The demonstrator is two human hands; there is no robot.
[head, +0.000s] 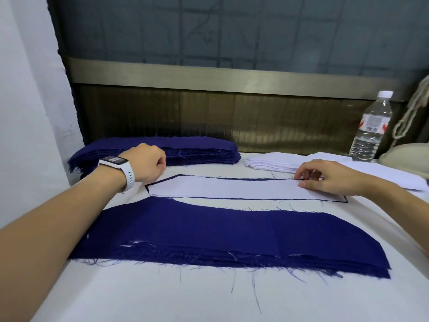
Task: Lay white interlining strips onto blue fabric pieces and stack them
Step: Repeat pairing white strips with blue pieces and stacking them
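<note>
A white interlining strip (232,188) lies on a blue fabric piece in the middle of the table; only a thin blue rim shows around it. My right hand (329,176) rests on the strip's right end, thumb and forefinger pinching its far edge. My left hand (148,161), with a white watch on the wrist, hovers curled just beyond the strip's left end, in front of a thick stack of blue pieces (197,147). I see nothing in it. A pile of white strips (271,162) lies at the back right. A flat stack of blue pieces (209,233) lies nearest me.
The white table (139,298) carries loose blue threads along the near stack's frayed edge. A clear water bottle (371,129) stands at the back right beside a hanging rope (415,112). A dark panel wall closes the back, and a pale wall the left.
</note>
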